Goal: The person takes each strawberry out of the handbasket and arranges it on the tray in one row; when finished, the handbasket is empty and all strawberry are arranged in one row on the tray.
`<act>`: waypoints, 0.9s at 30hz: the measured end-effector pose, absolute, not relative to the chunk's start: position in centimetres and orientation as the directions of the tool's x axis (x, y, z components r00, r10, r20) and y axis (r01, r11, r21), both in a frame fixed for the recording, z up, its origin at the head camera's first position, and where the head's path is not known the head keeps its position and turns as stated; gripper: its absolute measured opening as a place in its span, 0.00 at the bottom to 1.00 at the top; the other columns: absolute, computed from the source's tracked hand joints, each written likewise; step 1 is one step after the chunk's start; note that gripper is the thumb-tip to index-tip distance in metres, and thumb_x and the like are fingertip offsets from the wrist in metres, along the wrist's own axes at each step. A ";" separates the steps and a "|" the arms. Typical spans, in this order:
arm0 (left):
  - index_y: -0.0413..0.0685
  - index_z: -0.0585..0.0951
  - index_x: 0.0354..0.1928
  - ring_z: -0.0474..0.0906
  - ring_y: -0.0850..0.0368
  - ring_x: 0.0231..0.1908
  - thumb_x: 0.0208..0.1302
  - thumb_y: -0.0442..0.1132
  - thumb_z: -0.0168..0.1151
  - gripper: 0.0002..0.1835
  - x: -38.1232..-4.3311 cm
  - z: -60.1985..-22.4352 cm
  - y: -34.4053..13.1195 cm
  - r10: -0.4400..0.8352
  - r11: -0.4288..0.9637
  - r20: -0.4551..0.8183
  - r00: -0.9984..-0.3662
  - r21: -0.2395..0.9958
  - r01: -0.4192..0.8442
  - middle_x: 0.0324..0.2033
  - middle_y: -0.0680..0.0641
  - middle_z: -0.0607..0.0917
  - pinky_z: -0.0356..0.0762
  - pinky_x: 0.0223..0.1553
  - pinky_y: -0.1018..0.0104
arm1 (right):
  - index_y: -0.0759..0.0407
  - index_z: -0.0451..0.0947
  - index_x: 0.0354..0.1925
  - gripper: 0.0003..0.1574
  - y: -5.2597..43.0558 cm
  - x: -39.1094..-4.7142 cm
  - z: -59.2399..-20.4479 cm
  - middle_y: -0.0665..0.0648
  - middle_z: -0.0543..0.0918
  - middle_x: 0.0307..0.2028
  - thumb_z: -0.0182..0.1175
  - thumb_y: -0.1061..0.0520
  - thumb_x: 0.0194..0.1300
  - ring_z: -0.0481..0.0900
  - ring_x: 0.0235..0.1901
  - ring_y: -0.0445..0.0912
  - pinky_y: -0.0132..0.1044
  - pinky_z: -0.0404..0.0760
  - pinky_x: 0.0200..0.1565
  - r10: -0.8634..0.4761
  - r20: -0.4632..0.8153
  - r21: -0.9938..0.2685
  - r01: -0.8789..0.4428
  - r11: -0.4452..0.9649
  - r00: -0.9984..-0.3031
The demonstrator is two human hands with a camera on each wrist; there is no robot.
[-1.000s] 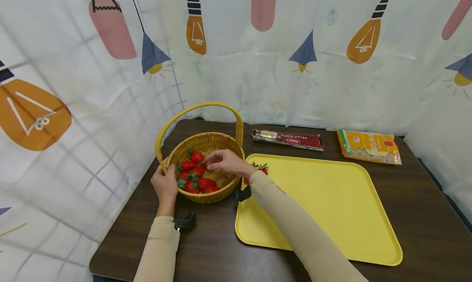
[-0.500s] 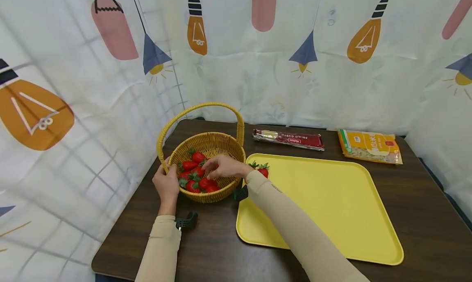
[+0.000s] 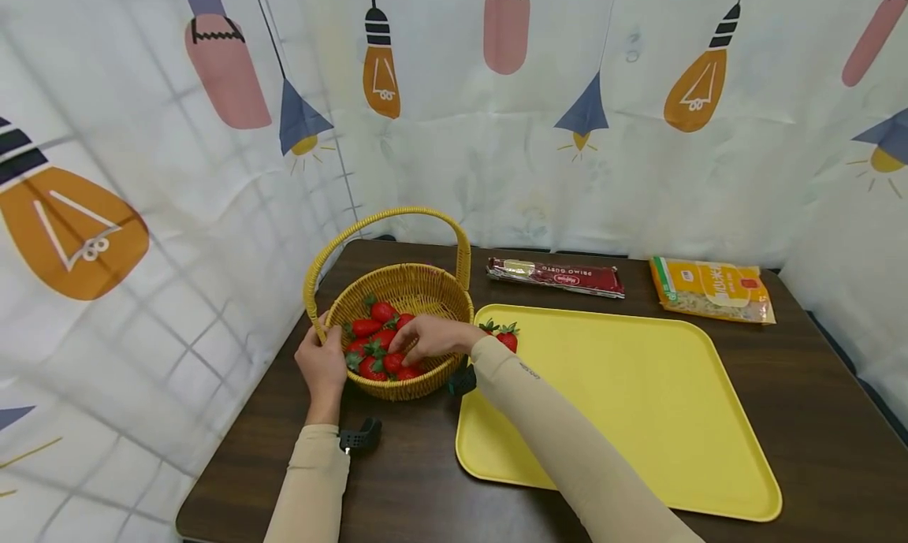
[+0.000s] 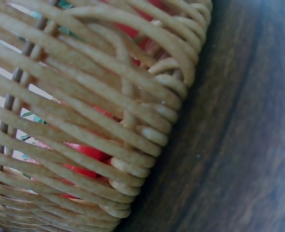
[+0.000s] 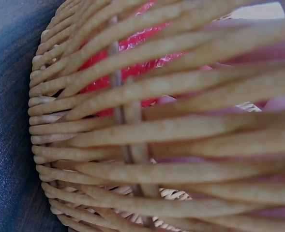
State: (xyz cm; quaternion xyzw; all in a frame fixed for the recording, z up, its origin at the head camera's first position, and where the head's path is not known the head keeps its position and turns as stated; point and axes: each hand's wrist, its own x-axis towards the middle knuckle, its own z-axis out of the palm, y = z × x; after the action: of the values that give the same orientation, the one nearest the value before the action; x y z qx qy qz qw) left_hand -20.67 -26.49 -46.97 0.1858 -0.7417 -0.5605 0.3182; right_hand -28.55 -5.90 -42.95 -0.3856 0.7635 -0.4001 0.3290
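Note:
In the head view, a yellow wicker basket (image 3: 397,389) with a tall handle stands at the table's left, holding several red strawberries (image 3: 384,312) with green leaves. My left hand (image 3: 322,366) grips the basket's left side at the foot of the handle. Inside the basket, my right hand (image 3: 434,338) has its thumb and fingers bent around a strawberry (image 3: 393,362) near the front; the fingertips are partly hidden. Through the weave, a red strawberry (image 4: 89,157) shows in the left wrist view and another strawberry (image 5: 132,63) in the right wrist view.
A yellow tray (image 3: 624,401) lies right of the basket, with strawberries (image 3: 507,338) at its left edge, partly behind my right wrist. Behind it on the dark table (image 3: 418,480) are a long red packet (image 3: 556,277) and a yellow food bag (image 3: 712,291). A patterned curtain (image 3: 454,157) hangs behind.
My right hand has moved down toward the front of the basket, uncovering a strawberry in the middle. The left hand keeps its grip on the basket. The head view has tilted slightly upward.

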 end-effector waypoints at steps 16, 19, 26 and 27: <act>0.43 0.82 0.55 0.56 0.63 0.17 0.68 0.39 0.54 0.18 -20.7 -46.9 -26.5 -0.632 0.318 0.283 -0.722 0.944 0.092 0.28 0.47 0.78 0.58 0.22 0.69 | 0.58 0.82 0.51 0.18 -5.9 -28.7 -42.9 0.48 0.83 0.48 0.64 0.66 0.62 0.78 0.49 0.39 0.33 0.77 0.49 -0.870 -0.224 -0.878 -0.298 0.376 -0.438; 0.42 0.82 0.56 0.57 0.63 0.18 0.69 0.39 0.53 0.18 -20.6 -46.9 -26.5 -0.624 0.315 0.285 -0.728 0.944 0.099 0.38 0.43 0.83 0.58 0.23 0.69 | 0.58 0.82 0.52 0.19 -5.9 -28.7 -42.9 0.49 0.83 0.49 0.64 0.66 0.62 0.78 0.50 0.39 0.33 0.77 0.50 -0.874 -0.224 -0.879 -0.298 0.373 -0.432; 0.41 0.82 0.55 0.61 0.59 0.22 0.68 0.39 0.54 0.18 -20.7 -46.8 -26.4 -0.623 0.308 0.278 -0.731 0.946 0.098 0.57 0.45 0.81 0.60 0.26 0.70 | 0.56 0.83 0.52 0.19 -6.0 -28.9 -42.9 0.48 0.83 0.50 0.63 0.67 0.63 0.78 0.51 0.38 0.32 0.76 0.51 -0.881 -0.235 -0.874 -0.309 0.376 -0.410; 0.41 0.82 0.55 0.61 0.59 0.22 0.68 0.38 0.54 0.18 -20.7 -46.8 -26.4 -0.623 0.308 0.280 -0.730 0.946 0.099 0.57 0.45 0.81 0.60 0.26 0.70 | 0.56 0.83 0.52 0.19 -6.0 -28.9 -42.9 0.48 0.83 0.49 0.63 0.67 0.63 0.78 0.50 0.38 0.33 0.77 0.50 -0.881 -0.237 -0.874 -0.307 0.378 -0.409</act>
State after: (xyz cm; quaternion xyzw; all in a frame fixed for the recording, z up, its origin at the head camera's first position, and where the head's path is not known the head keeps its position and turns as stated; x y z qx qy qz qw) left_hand -20.74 -26.44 -46.82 0.1765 -0.7418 -0.5612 0.3220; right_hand -28.89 -5.99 -42.92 -0.3993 0.7437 -0.3894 0.3685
